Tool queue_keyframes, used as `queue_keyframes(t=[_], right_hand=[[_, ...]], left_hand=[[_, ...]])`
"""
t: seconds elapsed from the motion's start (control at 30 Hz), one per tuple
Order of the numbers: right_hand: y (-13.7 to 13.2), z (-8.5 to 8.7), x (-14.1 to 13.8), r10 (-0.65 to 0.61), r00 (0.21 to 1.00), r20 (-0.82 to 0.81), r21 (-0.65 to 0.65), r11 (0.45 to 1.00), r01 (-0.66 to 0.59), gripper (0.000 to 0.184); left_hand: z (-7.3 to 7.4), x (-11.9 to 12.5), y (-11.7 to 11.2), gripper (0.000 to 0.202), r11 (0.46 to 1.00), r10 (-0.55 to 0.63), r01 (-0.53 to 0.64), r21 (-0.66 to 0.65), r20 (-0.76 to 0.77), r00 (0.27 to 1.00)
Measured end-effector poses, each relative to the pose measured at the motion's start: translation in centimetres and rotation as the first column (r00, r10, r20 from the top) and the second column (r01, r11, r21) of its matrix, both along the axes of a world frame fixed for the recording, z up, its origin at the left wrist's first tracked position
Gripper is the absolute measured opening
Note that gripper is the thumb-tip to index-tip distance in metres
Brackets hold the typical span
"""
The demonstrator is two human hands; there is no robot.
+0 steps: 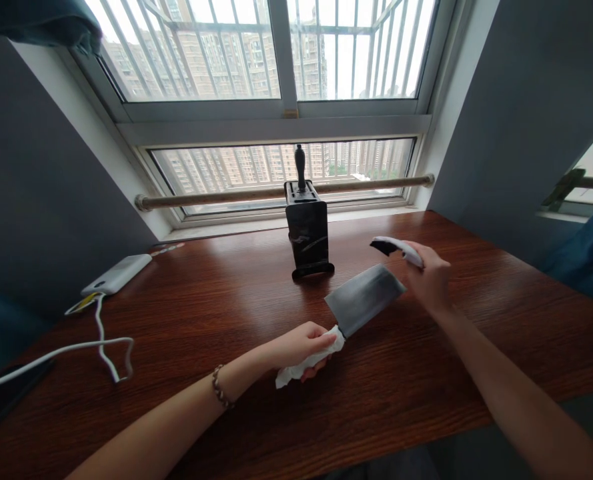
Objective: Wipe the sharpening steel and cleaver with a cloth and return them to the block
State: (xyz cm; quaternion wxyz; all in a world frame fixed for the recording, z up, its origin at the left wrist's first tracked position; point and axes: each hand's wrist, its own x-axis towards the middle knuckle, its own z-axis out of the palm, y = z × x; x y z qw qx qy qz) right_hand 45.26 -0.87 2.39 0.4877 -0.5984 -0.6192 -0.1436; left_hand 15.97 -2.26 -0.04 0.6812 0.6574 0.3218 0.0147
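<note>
My right hand (432, 279) is closed round the black and white handle (395, 247) of a cleaver, whose wide grey blade (363, 299) slants down to the left just above the table. My left hand (302, 347) pinches a crumpled white tissue (303, 365) against the blade's lower corner. A bead bracelet (220, 388) sits on my left wrist.
A black knife block (308, 235) with one dark handle sticking up stands at the back of the brown wooden table (216, 307), near the window. A white power bank (117, 274) with a white cable (105, 348) lies at the left. A dark object lies at the table's left edge.
</note>
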Motion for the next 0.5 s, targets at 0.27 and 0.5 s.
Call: queue_keyframes(t=[0.27, 0.5], right_hand=[[-4.4, -1.7, -9.3, 0.857, 0.467, 0.217, -0.396, 0.514, -0.761, 0.028], [-3.5, -1.4, -9.5, 0.874, 0.393, 0.285, -0.481, 0.485, -0.73, 0.027]], left_hand=[[0.6, 0.2, -0.4, 0.03, 0.992, 0.124, -0.124, 0.009, -0.019, 0.992], [0.7, 0.2, -0.4, 0.027, 0.996, 0.06, -0.058, 0.064, -0.029, 0.998]])
